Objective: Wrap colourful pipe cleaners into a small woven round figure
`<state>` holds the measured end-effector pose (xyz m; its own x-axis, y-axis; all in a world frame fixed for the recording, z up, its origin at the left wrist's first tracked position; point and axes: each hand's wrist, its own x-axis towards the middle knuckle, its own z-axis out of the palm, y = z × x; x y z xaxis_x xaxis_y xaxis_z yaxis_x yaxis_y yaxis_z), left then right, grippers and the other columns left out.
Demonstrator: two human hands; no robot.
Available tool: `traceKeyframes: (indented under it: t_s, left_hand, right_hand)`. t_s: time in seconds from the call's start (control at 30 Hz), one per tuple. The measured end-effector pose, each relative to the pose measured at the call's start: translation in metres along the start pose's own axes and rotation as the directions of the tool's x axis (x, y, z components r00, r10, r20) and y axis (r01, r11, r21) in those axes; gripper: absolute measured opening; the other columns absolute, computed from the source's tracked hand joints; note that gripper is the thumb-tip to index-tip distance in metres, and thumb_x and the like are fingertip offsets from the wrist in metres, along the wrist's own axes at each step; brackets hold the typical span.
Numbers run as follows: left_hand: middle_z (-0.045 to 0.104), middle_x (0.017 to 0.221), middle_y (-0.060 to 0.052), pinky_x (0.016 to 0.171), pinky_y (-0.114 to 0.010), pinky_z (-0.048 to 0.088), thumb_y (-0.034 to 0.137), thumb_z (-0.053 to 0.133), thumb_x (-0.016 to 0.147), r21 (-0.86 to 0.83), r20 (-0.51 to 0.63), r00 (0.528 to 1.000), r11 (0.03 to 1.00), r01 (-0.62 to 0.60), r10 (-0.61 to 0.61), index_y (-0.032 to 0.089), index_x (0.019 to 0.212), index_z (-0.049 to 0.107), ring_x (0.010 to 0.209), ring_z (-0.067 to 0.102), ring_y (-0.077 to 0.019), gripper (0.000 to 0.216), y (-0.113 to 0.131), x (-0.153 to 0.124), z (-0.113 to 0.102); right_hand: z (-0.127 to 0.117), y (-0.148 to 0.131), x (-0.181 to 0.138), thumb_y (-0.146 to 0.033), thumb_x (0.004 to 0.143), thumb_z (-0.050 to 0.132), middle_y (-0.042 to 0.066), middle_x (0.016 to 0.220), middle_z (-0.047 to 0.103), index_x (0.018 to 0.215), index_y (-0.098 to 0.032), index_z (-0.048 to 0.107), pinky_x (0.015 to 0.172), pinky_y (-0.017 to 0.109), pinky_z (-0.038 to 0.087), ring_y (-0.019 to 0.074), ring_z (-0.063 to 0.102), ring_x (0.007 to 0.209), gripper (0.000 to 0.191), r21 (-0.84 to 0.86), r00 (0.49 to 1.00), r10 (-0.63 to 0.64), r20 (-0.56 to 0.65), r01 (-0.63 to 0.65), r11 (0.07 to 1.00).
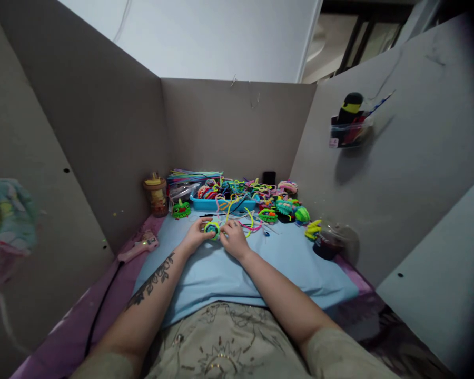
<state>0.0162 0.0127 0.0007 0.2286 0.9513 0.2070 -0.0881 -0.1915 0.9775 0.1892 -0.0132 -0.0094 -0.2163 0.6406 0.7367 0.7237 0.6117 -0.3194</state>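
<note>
Both hands meet over a light blue mat (284,263). My left hand (196,235) and my right hand (233,238) pinch a small round green and blue pipe-cleaner piece (212,228) between them. Loose yellow and pink pipe cleaners (249,220) lie just beyond my right hand. My left forearm bears a dark tattoo. Behind the hands a blue tray (221,203) holds a tangle of coloured pipe cleaners.
Finished fuzzy figures (286,208) sit at the back right, a green one (180,209) at the back left. A yellow-lidded cup (156,196) stands by the left wall, a pink glue gun (138,248) with a black cord lies left, a dark lidded cup (328,243) right. Cardboard walls enclose the desk.
</note>
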Motion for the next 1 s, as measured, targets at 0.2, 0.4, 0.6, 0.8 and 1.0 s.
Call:
traceKeyframes:
  t_s: [0.2, 0.4, 0.6, 0.8, 1.0]
  left_hand:
    - [0.068, 0.086, -0.005, 0.070, -0.030, 0.051, 0.027, 0.085, 0.050, -0.063, 0.003, 1.000, 0.998, 0.010, -0.010, 0.014, 0.111, 0.056, 0.075, 0.064, -0.0180, 0.068, 0.000, 0.001, -0.002]
    - [0.068, 0.097, -0.008, 0.072, -0.031, 0.051, 0.030, 0.084, 0.053, -0.124, 0.070, 0.997, 0.992, 0.018, -0.010, 0.016, 0.120, 0.050, 0.080, 0.066, -0.0195, 0.077, 0.009, -0.004, -0.005]
    - [0.065, 0.107, -0.008, 0.079, -0.032, 0.050, 0.024, 0.085, 0.052, -0.089, 0.088, 0.996, 0.996, -0.020, 0.028, 0.018, 0.121, 0.049, 0.092, 0.064, -0.0209, 0.077, 0.004, -0.003, -0.001]
    - [0.060, 0.111, -0.008, 0.079, -0.032, 0.050, 0.025, 0.084, 0.055, -0.015, 0.037, 0.995, 0.996, -0.088, 0.089, 0.020, 0.121, 0.046, 0.093, 0.063, -0.0204, 0.075, -0.005, 0.001, -0.001]
    - [0.062, 0.107, -0.008, 0.076, -0.030, 0.050, 0.027, 0.083, 0.057, 0.000, 0.085, 0.989, 0.993, -0.119, 0.119, 0.019, 0.122, 0.045, 0.094, 0.063, -0.0215, 0.076, -0.007, 0.001, -0.003]
  right_hand:
    - [0.002, 0.001, -0.001, -0.014, 0.081, 0.056, 0.007, 0.083, 0.058, 0.078, -0.019, 0.065, 0.081, 0.038, 0.043, 0.0241, 0.050, 0.088, 0.012, -0.007, 1.000, -0.016, 0.005, 0.016, 1.000]
    - [0.002, 0.002, -0.001, -0.013, 0.081, 0.056, 0.007, 0.081, 0.059, 0.076, -0.019, 0.065, 0.078, 0.036, 0.043, 0.0234, 0.051, 0.085, 0.012, 0.004, 1.000, -0.026, 0.007, 0.026, 1.000]
    - [0.001, 0.004, -0.001, -0.014, 0.081, 0.056, 0.008, 0.083, 0.059, 0.076, -0.020, 0.065, 0.082, 0.038, 0.042, 0.0245, 0.050, 0.088, 0.011, 0.008, 1.000, 0.022, -0.021, -0.021, 1.000]
    - [0.005, 0.007, 0.001, -0.012, 0.079, 0.056, 0.004, 0.077, 0.060, 0.075, -0.020, 0.062, 0.077, 0.033, 0.043, 0.0209, 0.053, 0.082, 0.011, 0.065, 0.999, 0.036, -0.008, -0.036, 0.997]
    - [0.008, 0.010, 0.001, -0.012, 0.078, 0.055, 0.003, 0.074, 0.061, 0.074, -0.020, 0.061, 0.073, 0.031, 0.042, 0.0196, 0.054, 0.077, 0.010, 0.109, 0.999, 0.045, -0.003, -0.045, 0.993]
